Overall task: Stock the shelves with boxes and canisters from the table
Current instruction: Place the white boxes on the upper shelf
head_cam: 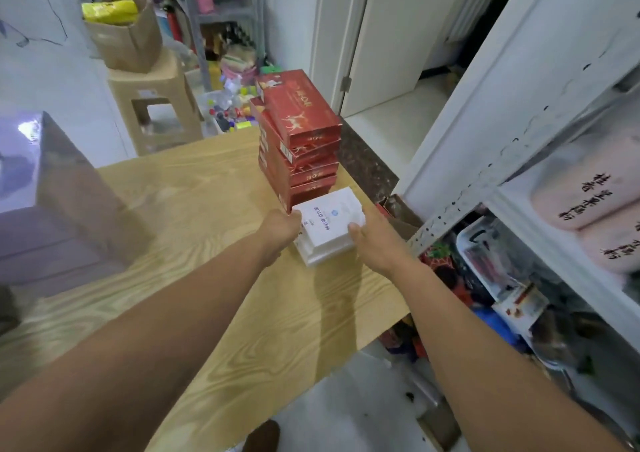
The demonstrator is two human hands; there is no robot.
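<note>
A small stack of white boxes (329,225) stands on the wooden table (207,244), just in front of a taller stack of red boxes (299,140). My left hand (280,232) grips the white stack's left side. My right hand (375,240) grips its right side, thumb on the top box. The white metal shelf unit (512,161) rises to the right of the table. Pink canisters (585,192) with black lettering lie on one of its shelves.
The lower shelf holds a jumble of packets and a clear bin (485,261). A purple sofa (45,209) sits left of the table. Behind it stand a beige stool (152,105) with a cardboard box (124,32) and a grey rack (221,19). A white door (388,36) is beyond.
</note>
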